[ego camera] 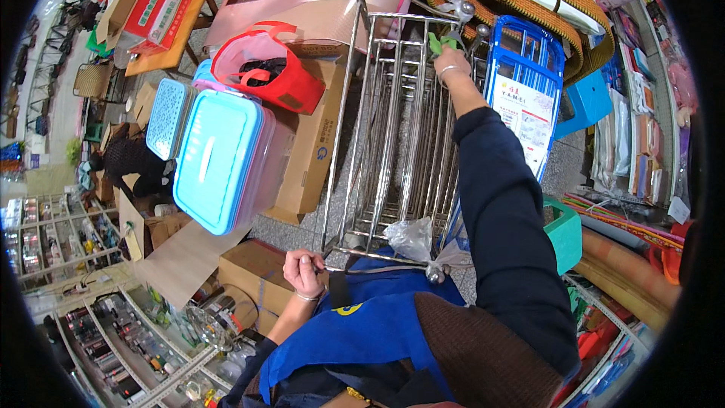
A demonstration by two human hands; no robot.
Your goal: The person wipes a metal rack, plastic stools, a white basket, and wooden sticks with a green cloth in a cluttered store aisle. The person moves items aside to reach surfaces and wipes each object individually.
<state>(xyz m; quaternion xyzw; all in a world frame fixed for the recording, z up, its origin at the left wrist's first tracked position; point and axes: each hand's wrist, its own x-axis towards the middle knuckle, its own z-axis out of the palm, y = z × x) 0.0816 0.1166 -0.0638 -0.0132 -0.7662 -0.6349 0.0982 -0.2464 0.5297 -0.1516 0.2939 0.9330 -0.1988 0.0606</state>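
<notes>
A tall stack of shiny metal racks (402,124) with tubular rails and ball-shaped knobs stands right in front of me. My right hand (452,62) is stretched out to its far right end and holds a green cloth (442,43) against the metal there. At the near left corner, my left hand (304,273) is closed around the end of the rack's rail. Clear plastic wrap (410,238) is tied near the knob at the near right corner, and more plastic (456,5) is knotted at the far right corner.
Left of the racks are a lidded plastic storage box (218,161), a red bag (300,82) and an open cardboard box (308,164). Blue folding racks (524,96), a teal plastic stool (563,235) and rolled mats (628,277) are at the right. Goods shelves (164,379) flank me.
</notes>
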